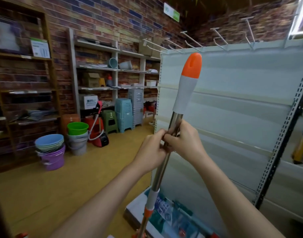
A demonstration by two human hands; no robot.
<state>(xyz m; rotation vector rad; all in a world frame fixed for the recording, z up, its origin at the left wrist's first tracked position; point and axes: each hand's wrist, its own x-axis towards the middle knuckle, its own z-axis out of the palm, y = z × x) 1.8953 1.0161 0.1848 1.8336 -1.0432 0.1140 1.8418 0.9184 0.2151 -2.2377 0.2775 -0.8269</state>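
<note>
Holds the pole (162,170) nearly upright, top tilted slightly right, just in front of the shelf panel (241,109), with the orange cap (192,66) and grey grip (185,95) well above the hands and the grey-and-orange collar (151,200) below them. Clamps both hands together on the bare steel stretch between grip and collar: left hand (152,152) curled round from the left, right hand (185,141) curled round from the right and a little higher, fingertips touching over the shaft. Seems to grasp this tightly bunched in order to twist the tube or pick at something on it, bracing with one hand and working with the other; cannot make out anything under the fingertips. Takes the metal rather than the grip, probably for closeness to the spot being worked and for control of a long, top-heavy thing near its middle. Has the cap high, level with the panel's upper part, possibly with a view to the hooks (192,39) along the top edge, well above the cap; reads the slot in the cap as a hanging hole. Runs the lower end out past the bottom edge of view, beside the packets (166,213) at the panel's foot. Stands well apart from the buckets (50,148) and stools (124,114) by the far wall on the left.
</note>
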